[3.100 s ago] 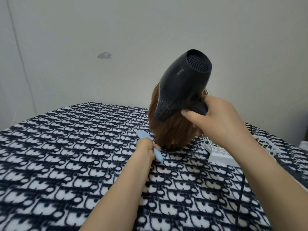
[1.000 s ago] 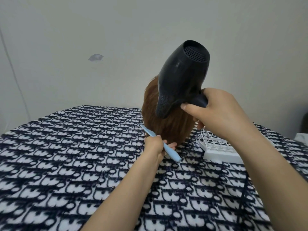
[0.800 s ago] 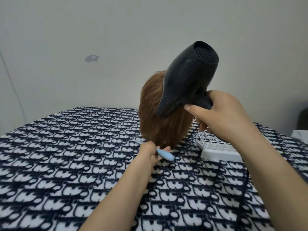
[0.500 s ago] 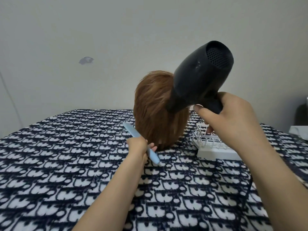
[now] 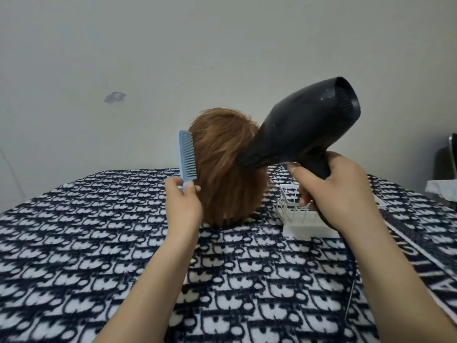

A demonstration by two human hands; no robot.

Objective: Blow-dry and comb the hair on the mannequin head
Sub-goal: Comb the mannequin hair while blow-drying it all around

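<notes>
Now, on the patterned blanket [image 5: 74, 243], the mannequin head [image 5: 227, 169] stands between my hands. The hair dryer [image 5: 304, 129], gripped in my right hand [image 5: 331, 191], has swung out right, its nozzle at the head's right side. My left hand [image 5: 183, 204] has raised the comb [image 5: 187, 154] upright against the left edge, so I judge a fresh downward stroke is due.

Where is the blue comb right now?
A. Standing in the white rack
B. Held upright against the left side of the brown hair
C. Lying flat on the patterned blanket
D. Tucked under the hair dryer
B: the left hand grips the blue comb by its handle, upright, teeth against the left side of the hair.
</notes>
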